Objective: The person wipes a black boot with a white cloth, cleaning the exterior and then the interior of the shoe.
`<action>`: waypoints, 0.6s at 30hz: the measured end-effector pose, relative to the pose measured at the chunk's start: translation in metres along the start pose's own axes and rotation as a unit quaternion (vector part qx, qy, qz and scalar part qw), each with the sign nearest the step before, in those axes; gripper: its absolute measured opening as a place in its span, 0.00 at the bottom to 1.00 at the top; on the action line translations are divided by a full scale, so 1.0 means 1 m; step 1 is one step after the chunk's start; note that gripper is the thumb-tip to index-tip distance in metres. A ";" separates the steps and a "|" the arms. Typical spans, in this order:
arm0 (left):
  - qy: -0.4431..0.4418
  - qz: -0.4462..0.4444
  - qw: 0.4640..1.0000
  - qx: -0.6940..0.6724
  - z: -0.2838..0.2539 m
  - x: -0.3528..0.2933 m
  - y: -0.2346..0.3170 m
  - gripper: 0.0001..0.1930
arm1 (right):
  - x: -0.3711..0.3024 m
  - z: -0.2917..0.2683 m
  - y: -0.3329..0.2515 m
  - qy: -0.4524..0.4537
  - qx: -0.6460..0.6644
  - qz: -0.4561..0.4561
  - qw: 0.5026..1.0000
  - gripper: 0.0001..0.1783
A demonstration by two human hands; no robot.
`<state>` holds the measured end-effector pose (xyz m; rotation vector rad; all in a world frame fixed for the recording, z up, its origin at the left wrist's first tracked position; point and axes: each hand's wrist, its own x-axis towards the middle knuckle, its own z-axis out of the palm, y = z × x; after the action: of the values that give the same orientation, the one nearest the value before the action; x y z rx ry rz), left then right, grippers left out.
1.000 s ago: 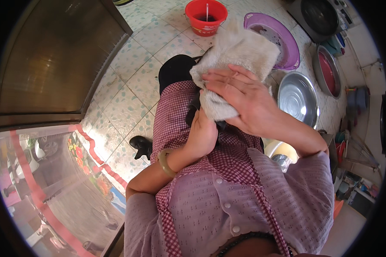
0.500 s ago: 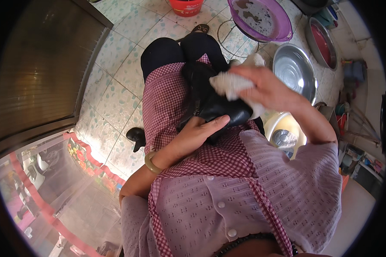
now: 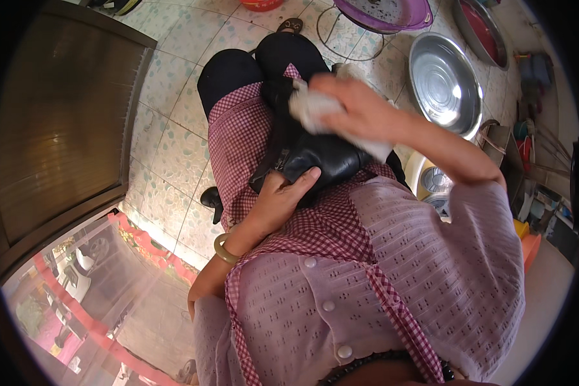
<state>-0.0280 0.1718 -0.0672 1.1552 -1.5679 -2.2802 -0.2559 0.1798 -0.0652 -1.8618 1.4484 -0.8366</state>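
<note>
Gripping the black boot (image 3: pixel 344 161) near its zip (image 3: pixel 282 159), surest hold, we judged, on something soft and slick, our left hand (image 3: pixel 281 194) half-curled; our right hand (image 3: pixel 361 110) bunched cloth (image 3: pixel 307 110) over the boot!

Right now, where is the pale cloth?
In the head view, the pale cloth is in the upper middle, bunched in the person's right hand, over the black boot that the left hand holds at the lap.

1 L hand (image 3: pixel 284 195), 1 R hand (image 3: pixel 360 109), 1 lt cloth (image 3: pixel 314 110), 1 blk boot (image 3: pixel 334 164), 1 blk shoe (image 3: pixel 211 200), 1 bangle (image 3: pixel 220 248), 1 apron (image 3: pixel 238 132), 3 btns (image 3: pixel 329 305) vis., 2 gry basins (image 3: pixel 444 83), 1 purple tub (image 3: pixel 416 23), 1 red bucket (image 3: pixel 262 4), 1 wire ring (image 3: pixel 351 59)
</note>
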 end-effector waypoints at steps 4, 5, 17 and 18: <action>-0.016 0.025 0.999 0.037 -0.001 0.002 -0.005 0.17 | -0.025 0.026 -0.026 0.019 -0.152 -0.125 0.980 0.19; -0.027 -0.020 0.998 0.059 -0.007 0.005 -0.006 0.17 | -0.017 0.032 -0.014 0.032 -0.183 -0.064 0.980 0.18; 0.038 -0.016 0.998 -0.036 -0.014 -0.008 -0.006 0.22 | -0.006 0.012 -0.038 -0.042 0.053 -0.082 0.994 0.19; 0.030 -0.025 0.998 -0.047 -0.015 -0.008 -0.008 0.22 | -0.004 0.016 -0.035 -0.054 0.014 -0.066 0.996 0.18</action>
<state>-0.0105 0.1687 -0.0724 1.2408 -1.4105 -2.2996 -0.2238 0.1917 -0.0470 -1.9660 1.2534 -0.8022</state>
